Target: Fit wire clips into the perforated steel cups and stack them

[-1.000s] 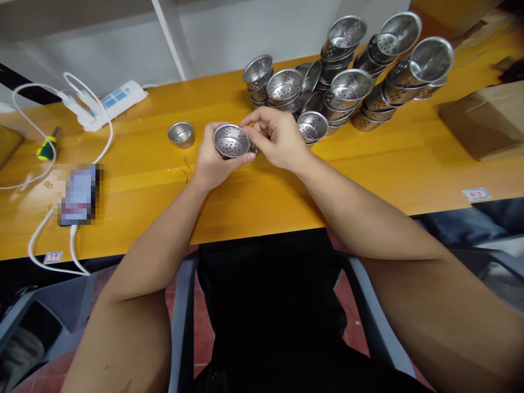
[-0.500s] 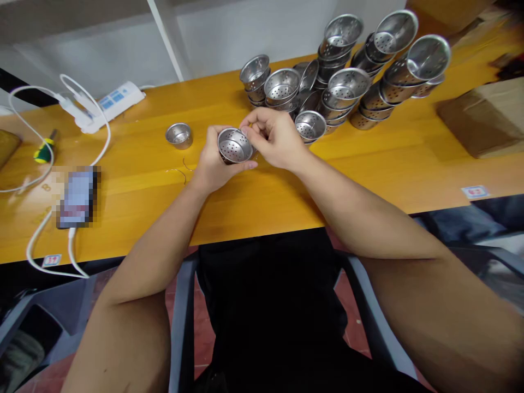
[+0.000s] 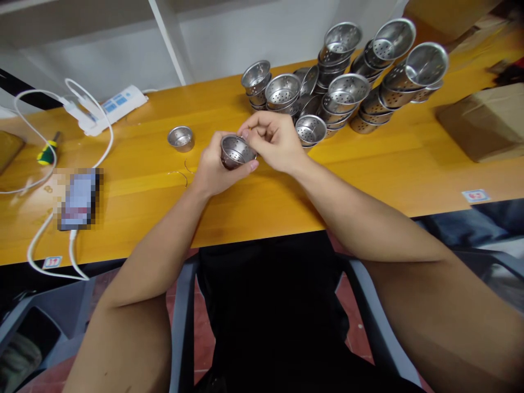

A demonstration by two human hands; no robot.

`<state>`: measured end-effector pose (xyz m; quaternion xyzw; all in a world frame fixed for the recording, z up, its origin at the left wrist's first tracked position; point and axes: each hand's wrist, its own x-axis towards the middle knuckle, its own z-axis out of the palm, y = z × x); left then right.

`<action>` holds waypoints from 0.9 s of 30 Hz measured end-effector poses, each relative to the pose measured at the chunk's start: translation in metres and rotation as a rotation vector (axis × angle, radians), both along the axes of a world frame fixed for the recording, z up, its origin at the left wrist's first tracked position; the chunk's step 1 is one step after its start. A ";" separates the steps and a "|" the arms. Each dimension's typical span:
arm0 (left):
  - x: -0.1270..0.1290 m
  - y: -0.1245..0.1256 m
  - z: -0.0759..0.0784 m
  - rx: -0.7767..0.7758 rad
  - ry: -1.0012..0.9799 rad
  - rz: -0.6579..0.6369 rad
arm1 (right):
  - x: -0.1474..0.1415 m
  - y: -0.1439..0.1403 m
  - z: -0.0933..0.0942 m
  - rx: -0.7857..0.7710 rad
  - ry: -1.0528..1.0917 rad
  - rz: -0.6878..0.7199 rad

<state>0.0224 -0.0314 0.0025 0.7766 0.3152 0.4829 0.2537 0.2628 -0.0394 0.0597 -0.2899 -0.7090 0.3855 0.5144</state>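
Left hand is clamped around 1 perforated steel cup, held just above the counter. Right hand pinches the cup's far rim, fingers together. 1 single cup stands apart to the left, judged finished; the large pile of cups behind appears still to be handled. Red-marked stickers on the counter edge are unreadable.

phone: screen blurred out, near tabletop's front-left edge | cardboard box: cut off at right edge | perforated cup: underside hidden by left hand
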 end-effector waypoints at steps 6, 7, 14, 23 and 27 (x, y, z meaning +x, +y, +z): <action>-0.001 0.005 0.003 -0.123 -0.142 -0.054 | 0.016 -0.002 0.022 -0.056 0.003 0.239; -0.001 0.005 0.002 -0.131 -0.144 -0.054 | 0.016 -0.002 0.022 -0.066 0.006 0.241; -0.002 0.018 -0.009 0.120 -0.106 -0.156 | 0.012 0.003 0.011 -0.072 0.055 0.219; 0.002 0.021 -0.014 0.223 -0.119 -0.152 | 0.013 0.000 0.010 -0.098 0.004 0.202; 0.000 0.019 -0.015 0.139 -0.118 -0.149 | 0.011 -0.004 0.012 -0.102 -0.009 0.199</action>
